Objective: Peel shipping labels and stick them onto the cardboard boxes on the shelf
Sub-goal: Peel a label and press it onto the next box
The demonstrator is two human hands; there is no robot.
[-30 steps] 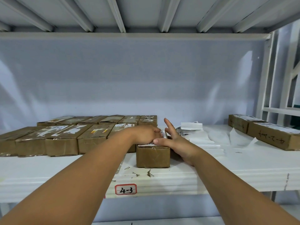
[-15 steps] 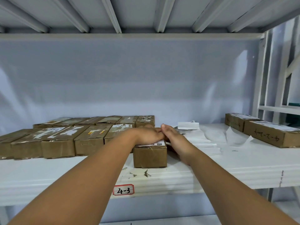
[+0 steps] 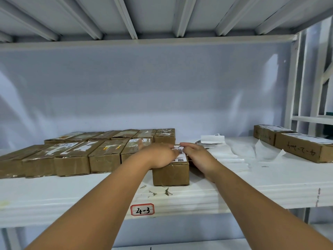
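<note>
**Both hands on the label, box at the shelf's front edge**

The shipping label lies on top of the cardboard box, white with a barcode and small codes showing between my two hands. The box stands alone at the front edge of the shelf, just right of the rows of boxes.

My left hand lies flat over the left part of the box top, palm down, fingers stretched out and spread, covering most of the label and gripping nothing. My right hand comes in from the right side of the box, fingers loosely bent, their tips touching the label's right edge; nothing is clasped in it.

Left of the box, two rows of brown boxes sit side by side, front row and back row, their tops patched with torn white label remains. Small paper scraps lie on the shelf just in front of my box; below them, on the shelf's front face, is a red-framed tag reading 4-3.

Right of my hands there is a small stack of labels, then loose sheets of backing paper spread flat; well apart at the far right, two labelled boxes lie side by side, the nearer one with handwriting on its side.
</note>
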